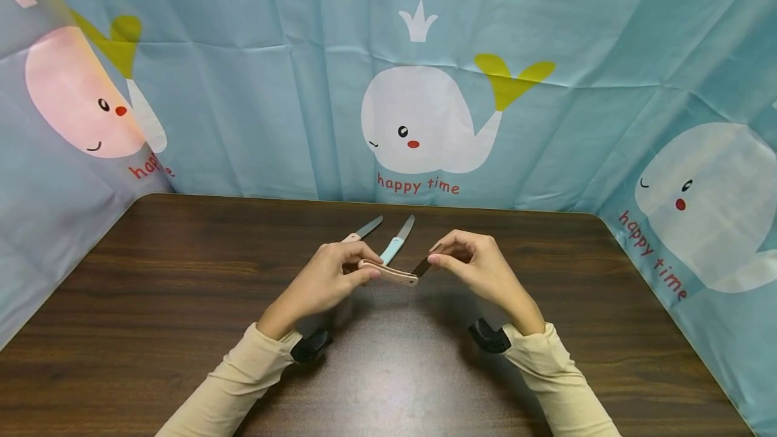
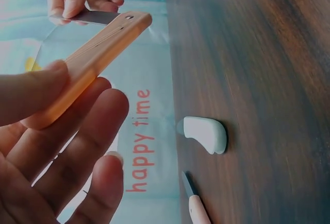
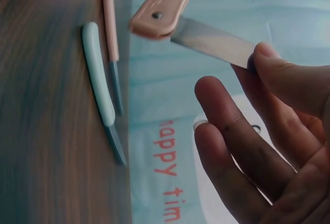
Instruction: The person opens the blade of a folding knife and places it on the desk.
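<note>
Between both hands is a folding knife with a pink handle, its blade swung partly out at an angle. My left hand pinches the far end of the handle between thumb and fingers; the left wrist view shows the other fingers spread below. My right hand pinches the blade near its tip, its remaining fingers loosely bent in the right wrist view. Behind the left hand, on the table, lie a light blue folding knife and another pink folding knife, both with blades out.
The brown wood-grain table spreads under both arms. A light blue curtain printed with whales rises along its back and side edges. Dark wrist devices sit at the cream sleeves.
</note>
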Action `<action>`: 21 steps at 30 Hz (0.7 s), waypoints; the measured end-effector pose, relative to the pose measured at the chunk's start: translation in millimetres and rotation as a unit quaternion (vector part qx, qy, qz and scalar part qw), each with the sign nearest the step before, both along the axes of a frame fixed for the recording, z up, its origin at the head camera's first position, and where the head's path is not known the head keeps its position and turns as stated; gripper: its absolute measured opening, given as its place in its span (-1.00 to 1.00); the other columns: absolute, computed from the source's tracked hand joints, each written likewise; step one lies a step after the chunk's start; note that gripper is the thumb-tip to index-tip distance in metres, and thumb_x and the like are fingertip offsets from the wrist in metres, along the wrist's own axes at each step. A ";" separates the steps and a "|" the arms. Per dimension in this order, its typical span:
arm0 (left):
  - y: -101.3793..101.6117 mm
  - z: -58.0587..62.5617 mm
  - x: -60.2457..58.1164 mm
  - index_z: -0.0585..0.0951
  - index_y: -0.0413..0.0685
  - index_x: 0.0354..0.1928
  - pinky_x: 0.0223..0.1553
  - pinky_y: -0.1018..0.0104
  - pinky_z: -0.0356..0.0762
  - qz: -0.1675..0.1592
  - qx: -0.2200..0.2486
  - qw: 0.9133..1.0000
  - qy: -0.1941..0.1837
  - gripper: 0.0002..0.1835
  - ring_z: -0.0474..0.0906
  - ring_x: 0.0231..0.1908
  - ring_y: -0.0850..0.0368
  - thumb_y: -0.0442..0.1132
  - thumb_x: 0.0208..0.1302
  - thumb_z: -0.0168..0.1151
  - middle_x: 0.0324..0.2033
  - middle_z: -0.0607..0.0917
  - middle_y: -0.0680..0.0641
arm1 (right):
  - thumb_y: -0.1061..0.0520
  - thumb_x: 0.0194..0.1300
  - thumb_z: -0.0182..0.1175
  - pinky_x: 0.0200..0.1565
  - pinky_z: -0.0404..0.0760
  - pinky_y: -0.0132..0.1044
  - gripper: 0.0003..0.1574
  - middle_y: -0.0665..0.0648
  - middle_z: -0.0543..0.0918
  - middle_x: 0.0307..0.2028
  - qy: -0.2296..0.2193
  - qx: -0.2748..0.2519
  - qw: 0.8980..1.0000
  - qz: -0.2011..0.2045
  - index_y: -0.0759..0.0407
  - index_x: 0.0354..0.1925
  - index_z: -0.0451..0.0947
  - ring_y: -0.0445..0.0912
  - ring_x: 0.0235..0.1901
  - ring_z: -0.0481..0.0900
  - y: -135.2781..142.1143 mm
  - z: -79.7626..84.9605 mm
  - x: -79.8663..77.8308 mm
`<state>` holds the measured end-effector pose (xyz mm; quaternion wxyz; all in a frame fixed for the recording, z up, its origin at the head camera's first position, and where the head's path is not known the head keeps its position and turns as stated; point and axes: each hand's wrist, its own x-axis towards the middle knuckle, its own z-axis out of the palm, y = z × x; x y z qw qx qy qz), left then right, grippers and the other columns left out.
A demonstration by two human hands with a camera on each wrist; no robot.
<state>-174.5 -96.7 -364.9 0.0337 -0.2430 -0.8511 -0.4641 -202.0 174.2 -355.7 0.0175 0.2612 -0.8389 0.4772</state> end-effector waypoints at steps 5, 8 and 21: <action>-1.6 1.7 -0.7 0.74 -0.03 -0.23 -0.47 0.47 0.36 0.011 0.015 1.000 -0.007 -0.91 0.42 -0.51 0.34 -0.29 0.22 0.39 -0.39 0.68 0.04 | 0.16 0.27 0.36 -0.33 0.58 -0.37 -0.92 0.22 0.78 -0.37 -0.016 0.001 1.000 -0.003 0.12 -0.25 0.66 -0.22 -0.40 0.73 6.1 1.2 -2.5; -2.2 2.3 -1.2 0.73 -0.04 -0.22 -0.46 0.45 0.38 0.011 0.016 1.000 -0.013 -0.91 0.45 -0.50 0.34 -0.29 0.23 0.38 -0.37 0.69 0.03 | 0.15 0.27 0.36 -0.31 0.59 -0.37 -0.91 0.20 0.77 -0.37 -0.024 0.004 1.000 0.000 0.11 -0.24 0.66 -0.18 -0.39 0.74 7.0 1.7 -3.0; 0.0 1.9 -0.1 0.72 -0.04 -0.19 -0.44 0.47 0.42 0.006 0.000 1.000 -0.014 -0.89 0.44 -0.49 0.35 -0.27 0.25 0.38 -0.39 0.64 0.05 | 0.15 0.16 0.45 -0.38 0.61 -0.40 -0.87 0.07 0.79 -0.37 0.004 0.001 1.000 0.003 0.15 -0.29 0.76 -0.13 -0.43 0.73 4.3 2.2 -0.7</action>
